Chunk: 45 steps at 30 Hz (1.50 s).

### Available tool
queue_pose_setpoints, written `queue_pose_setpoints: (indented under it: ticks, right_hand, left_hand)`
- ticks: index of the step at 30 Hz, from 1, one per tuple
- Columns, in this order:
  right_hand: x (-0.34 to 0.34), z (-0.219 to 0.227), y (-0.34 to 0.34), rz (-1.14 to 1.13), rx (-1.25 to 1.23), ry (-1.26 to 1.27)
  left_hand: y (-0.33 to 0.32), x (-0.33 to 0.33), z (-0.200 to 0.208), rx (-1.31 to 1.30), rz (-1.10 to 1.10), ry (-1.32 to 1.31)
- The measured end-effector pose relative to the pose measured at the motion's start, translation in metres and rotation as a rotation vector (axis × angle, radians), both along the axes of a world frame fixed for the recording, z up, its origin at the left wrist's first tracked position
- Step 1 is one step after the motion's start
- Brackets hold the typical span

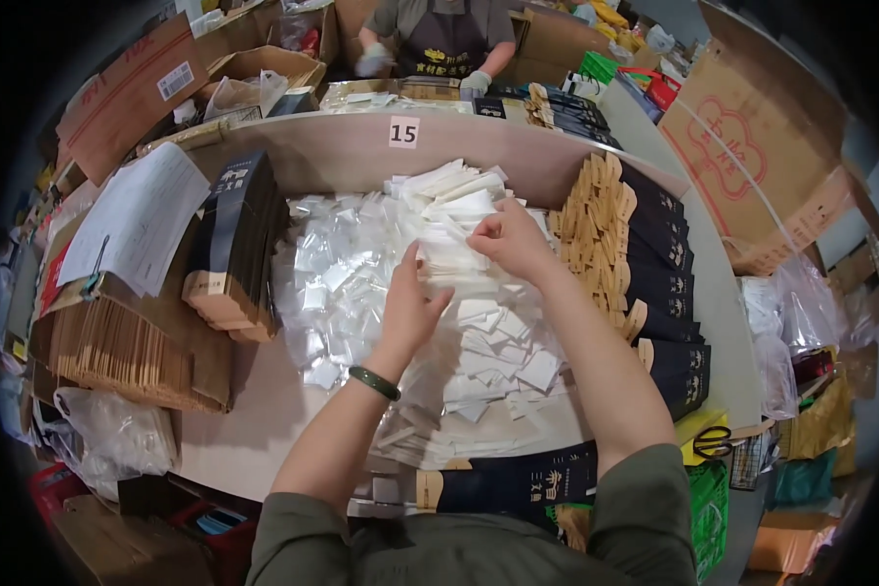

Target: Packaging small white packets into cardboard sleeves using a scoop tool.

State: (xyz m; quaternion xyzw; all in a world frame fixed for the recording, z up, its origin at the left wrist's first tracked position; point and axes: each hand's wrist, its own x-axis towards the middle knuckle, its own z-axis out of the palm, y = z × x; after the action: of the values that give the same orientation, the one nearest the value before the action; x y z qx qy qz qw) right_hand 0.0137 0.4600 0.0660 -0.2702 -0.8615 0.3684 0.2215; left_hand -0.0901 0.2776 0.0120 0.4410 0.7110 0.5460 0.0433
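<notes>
Over a heap of white paper packets (449, 244), my right hand (511, 239) is closed, its thumb and fingers pinched together. Whatever is between its fingertips blends with the white packets and cannot be made out. My left hand (416, 305), below a dark green bangle (374, 383) on the wrist, is open with thumb and fingers apart, near the lower edge of the same heap. Clear plastic sachets (330, 278) spread to its left. Small white square packets (498, 342) lie under my right forearm. A dark pouch (508, 481) lies flat at the near table edge.
Dark pouches with tan tops (654, 273) are stacked along the right. More dark pouches (232, 234) stand at left beside a carton of brown sleeves (127, 352). A low partition (313, 156) separates a co-worker's gloved hands (475, 84). Black scissors (713, 442) sit at right.
</notes>
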Motion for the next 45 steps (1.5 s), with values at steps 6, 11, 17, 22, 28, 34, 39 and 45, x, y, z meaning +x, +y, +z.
queue_pose_setpoints:
  ticks: [6, 11, 17, 22, 28, 34, 39, 45]
  right_hand:
    - [0.061, 0.039, -0.090, 0.033, -0.201, 0.003]
    - [0.110, -0.028, -0.150, 0.043, -0.222, -0.145]
    - [0.140, -0.031, -0.173, -0.078, -0.286, 0.040]
    - [0.170, -0.027, -0.194, -0.175, -0.111, -0.018]
    - [0.172, -0.042, -0.228, 0.074, 0.203, -0.039]
    - [0.158, -0.050, -0.220, 0.090, 0.452, 0.016]
    - [0.145, -0.088, -0.202, 0.154, 0.541, -0.207]
    - [0.137, -0.062, -0.209, 0.124, 0.442, -0.223]
  left_hand:
    - [-0.084, 0.031, 0.025, -0.043, -0.251, -0.361]
    - [-0.150, 0.071, -0.019, -0.269, -0.307, -0.331]
    - [-0.165, 0.088, -0.003, -0.420, -0.133, 0.025]
    - [-0.145, 0.076, -0.022, -0.408, -0.148, 0.258]
    - [-0.103, 0.077, -0.009, -0.524, -0.086, 0.250]
    - [-0.164, 0.046, 0.012, -0.360, -0.041, 0.228]
    - [-0.226, -0.060, 0.093, -0.092, 0.329, 0.446]
    - [-0.316, -0.234, 0.150, -0.570, 0.700, 0.794]
